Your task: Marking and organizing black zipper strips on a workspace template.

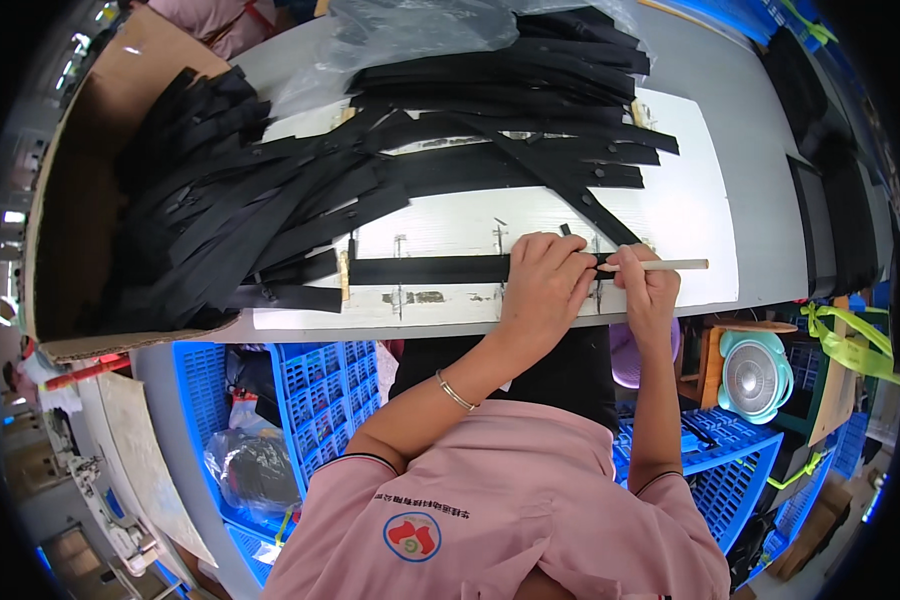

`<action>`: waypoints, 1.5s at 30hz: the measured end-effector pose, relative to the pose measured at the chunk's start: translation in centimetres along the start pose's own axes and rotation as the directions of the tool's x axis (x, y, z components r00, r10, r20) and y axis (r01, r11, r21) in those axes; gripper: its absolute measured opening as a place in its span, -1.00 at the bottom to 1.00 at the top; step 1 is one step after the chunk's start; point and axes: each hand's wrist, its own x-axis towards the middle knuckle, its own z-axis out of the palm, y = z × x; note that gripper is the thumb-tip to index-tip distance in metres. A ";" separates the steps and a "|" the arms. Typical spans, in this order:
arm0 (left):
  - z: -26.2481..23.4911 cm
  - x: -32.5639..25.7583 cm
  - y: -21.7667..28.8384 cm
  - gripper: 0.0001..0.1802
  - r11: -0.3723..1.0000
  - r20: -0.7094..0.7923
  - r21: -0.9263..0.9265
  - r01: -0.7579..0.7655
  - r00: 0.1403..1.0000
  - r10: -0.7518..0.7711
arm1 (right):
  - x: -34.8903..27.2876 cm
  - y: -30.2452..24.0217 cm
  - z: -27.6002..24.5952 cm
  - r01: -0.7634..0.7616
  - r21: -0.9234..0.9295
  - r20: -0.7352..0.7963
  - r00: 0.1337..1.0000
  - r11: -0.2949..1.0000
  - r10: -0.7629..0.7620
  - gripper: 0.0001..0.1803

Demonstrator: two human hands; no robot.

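A black strap (425,269) lies flat along the front of a white work board (690,215). My left hand (542,285) presses down on the strap's right part, fingers spread over it. My right hand (648,290) grips a white marking pencil (670,265), its tip at the strap just beside my left fingers. The strap's right end is hidden under my hands. A gold bracelet sits on my left wrist.
Heaps of black straps (220,200) cover the board's left and back, with a clear plastic bag (410,30) behind. More straps (820,190) lie at the right. Blue crates (320,390) stand under the table; a small teal fan (755,375) sits at the lower right.
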 end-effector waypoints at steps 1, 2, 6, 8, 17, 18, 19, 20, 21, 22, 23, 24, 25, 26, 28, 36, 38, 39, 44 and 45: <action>-0.3 -0.1 -0.1 -0.76 1.000 0.040 -0.017 0.024 0.999 -0.023 | 0.0 0.0 0.2 -0.011 0.012 -0.035 0.999 1.000 0.012 -0.73; -0.6 -0.3 -0.3 -0.76 1.000 0.032 -0.012 0.025 0.999 -0.025 | -0.1 0.0 0.3 -0.024 0.024 -0.071 0.997 0.999 0.025 -0.72; -4.4 -0.1 -1.7 -0.65 0.995 -0.071 0.094 0.026 0.997 -0.019 | -0.6 0.3 -0.9 -0.105 0.151 -0.160 0.979 0.983 0.129 -0.69; -8.2 -0.8 -4.6 -0.69 0.976 -0.160 0.192 0.099 0.985 -0.068 | -0.4 -0.4 -0.8 -0.137 0.144 -0.134 0.979 0.980 0.156 -0.69; -11.9 -0.5 -4.8 -0.81 0.959 -0.118 0.231 0.164 0.983 -0.140 | -0.1 -0.2 -0.4 -0.111 0.298 -0.062 0.989 0.948 0.136 -0.70; -10.6 -0.4 -3.6 -0.82 0.984 -0.061 0.124 0.131 0.990 -0.124 | -0.2 -0.2 -0.5 -0.113 0.293 -0.071 0.988 0.949 0.139 -0.70; -9.4 -0.3 -2.5 -0.82 0.993 -0.007 0.088 0.083 0.997 -0.082 | -0.1 -0.1 -0.3 -0.086 0.295 -0.080 0.990 0.952 0.114 -0.68; -8.1 0.0 -1.6 -0.82 0.998 0.047 0.050 0.037 0.998 -0.040 | 0.0 0.0 0.0 -0.059 0.299 -0.088 0.992 0.953 0.089 -0.66; -6.4 0.2 -1.0 -0.82 1.000 0.056 0.021 0.019 0.998 -0.020 | 0.0 0.1 -0.1 -0.060 0.295 -0.088 0.992 0.954 0.090 -0.66; -5.0 0.4 -0.5 -0.81 1.000 0.065 -0.008 0.001 0.998 -0.001 | -0.1 0.1 -0.1 -0.061 0.293 -0.096 0.991 0.954 0.093 -0.66; -3.8 0.5 -0.3 -0.81 1.000 0.066 -0.008 0.003 0.998 -0.003 | -0.2 0.1 -0.1 -0.063 0.293 -0.102 0.990 0.954 0.096 -0.67; -2.6 0.7 -0.2 -0.81 0.999 0.069 -0.042 0.009 0.998 -0.006 | -0.2 0.2 -0.2 -0.065 0.293 -0.102 0.990 0.954 0.099 -0.67; -1.8 0.8 -0.1 -0.80 0.997 0.073 -0.075 0.016 0.997 -0.010 | -0.3 0.3 -0.4 -0.072 0.281 -0.074 0.993 0.957 0.096 -0.67; -1.3 0.8 -0.1 -0.80 0.997 0.077 -0.073 0.017 0.997 -0.012 | -0.3 0.4 -0.4 -0.079 0.269 -0.045 0.994 0.960 0.095 -0.68; -0.4 0.8 0.0 -0.79 0.999 0.100 -0.032 0.030 0.995 -0.027 | -0.3 0.8 -0.4 -0.072 0.272 -0.033 0.996 0.960 0.084 -0.69; 0.0 0.8 0.1 -0.80 0.997 0.115 -0.009 0.074 0.991 -0.072 | -0.1 0.5 -0.6 0.013 0.198 0.021 1.000 0.980 -0.017 -0.70; 0.0 0.8 0.1 -0.80 0.996 0.120 -0.018 0.090 0.989 -0.088 | -0.1 0.5 -0.6 0.032 0.163 0.023 0.999 0.986 -0.037 -0.70; 0.0 0.8 0.2 -0.80 0.995 0.120 -0.018 0.099 0.988 -0.097 | -0.1 0.4 -0.7 0.030 0.162 0.024 0.999 0.986 -0.034 -0.70; 0.1 0.8 0.1 -0.81 0.992 0.118 -0.040 0.117 0.987 -0.112 | 0.0 0.4 -0.7 0.059 0.109 0.046 0.997 0.992 -0.064 -0.70; 0.1 0.9 0.1 -0.81 0.994 0.116 -0.040 0.104 0.988 -0.099 | 0.1 0.4 -0.7 0.061 0.109 0.050 0.997 0.992 -0.067 -0.70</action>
